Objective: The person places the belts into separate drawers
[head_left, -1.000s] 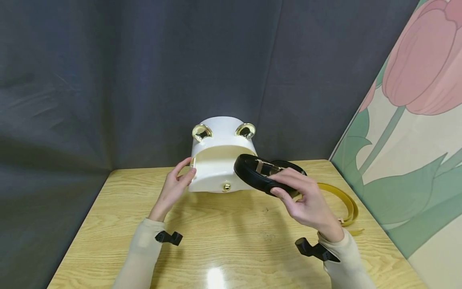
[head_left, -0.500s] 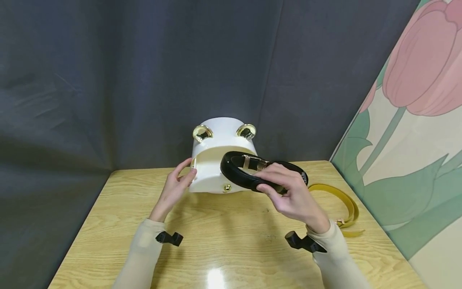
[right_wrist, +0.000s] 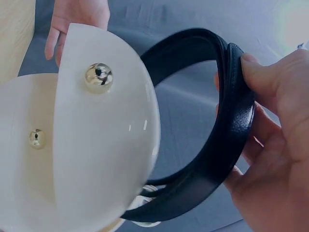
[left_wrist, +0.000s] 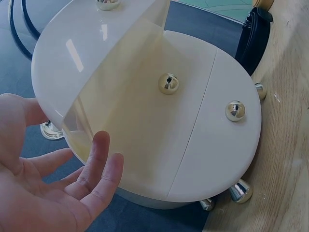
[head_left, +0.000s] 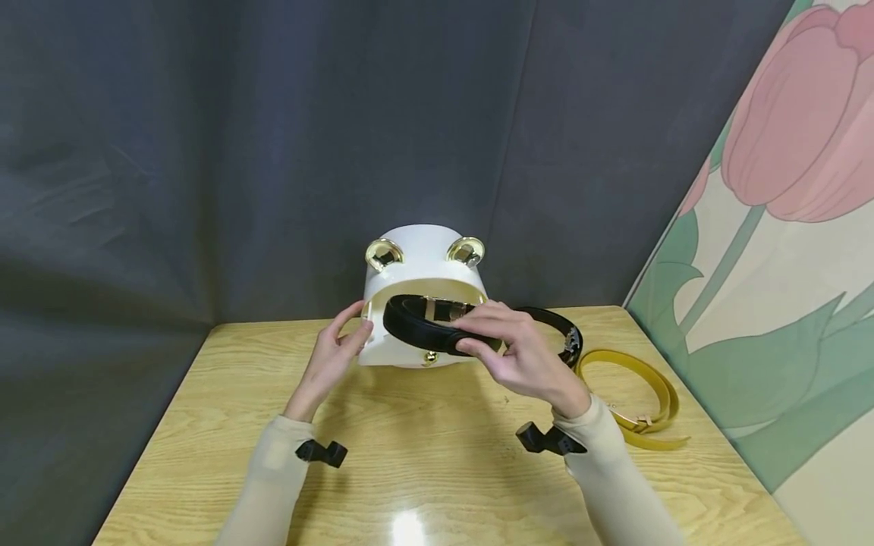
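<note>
A glossy white round box (head_left: 423, 254) with gold knobs stands at the back of the table, its front opening facing me. My left hand (head_left: 329, 365) touches the left edge of that opening. In the left wrist view its fingers are fairly straight and spread beside the raised lid (left_wrist: 82, 53). With thumb and fingers, my right hand (head_left: 522, 353) pinches a coiled black belt (head_left: 416, 327) in front of the opening. The right wrist view shows this belt (right_wrist: 236, 111) as a wide loop, partly hidden by the white lid (right_wrist: 106, 145).
A second black belt (head_left: 573, 341) lies behind my right hand, partly covered by it. To its right is a yellow belt (head_left: 665, 394) in a loose loop on the wooden table (head_left: 437, 455). A dark curtain (head_left: 307, 152) hangs behind the box.
My right hand has carried the black belt leftward, across the front of the box's opening. More of the other black belt and the yellow belt shows. My left hand has stayed put.
</note>
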Tool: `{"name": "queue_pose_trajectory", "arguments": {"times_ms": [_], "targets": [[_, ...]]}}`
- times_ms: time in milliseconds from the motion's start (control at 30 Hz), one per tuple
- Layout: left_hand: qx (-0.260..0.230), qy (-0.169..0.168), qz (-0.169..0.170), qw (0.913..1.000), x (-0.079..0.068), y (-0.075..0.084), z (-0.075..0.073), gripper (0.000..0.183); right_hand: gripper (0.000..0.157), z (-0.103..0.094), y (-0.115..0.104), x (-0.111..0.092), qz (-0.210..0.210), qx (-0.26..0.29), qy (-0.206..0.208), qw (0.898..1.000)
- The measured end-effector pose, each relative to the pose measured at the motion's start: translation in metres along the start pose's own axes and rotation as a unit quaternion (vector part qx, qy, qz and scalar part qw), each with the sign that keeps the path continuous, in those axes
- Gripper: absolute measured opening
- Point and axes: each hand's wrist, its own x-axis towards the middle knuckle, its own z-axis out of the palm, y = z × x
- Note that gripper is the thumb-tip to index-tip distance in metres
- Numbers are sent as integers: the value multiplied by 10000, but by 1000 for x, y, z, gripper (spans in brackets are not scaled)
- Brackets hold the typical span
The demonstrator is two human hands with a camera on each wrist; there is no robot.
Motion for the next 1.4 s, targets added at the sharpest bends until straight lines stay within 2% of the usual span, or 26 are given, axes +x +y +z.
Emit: {"name": "queue_pose_trajectory", "arguments": {"times_ms": [300, 667, 1067, 1400], "targets": [[3, 45, 51, 10000, 0, -1, 0, 59, 25, 0, 13, 14, 165, 77, -198, 9996], [-43, 114, 30, 9999, -2, -2, 2, 58, 24, 4, 26, 27, 763, -40, -694, 9947], [53, 139, 100, 9998, 0, 2, 1, 58, 23, 3, 34, 37, 835, -44, -783, 9934], [15, 140, 98, 9999, 0, 4, 1, 57, 23, 3, 40, 37, 881, -227, -928, 9915]]}}
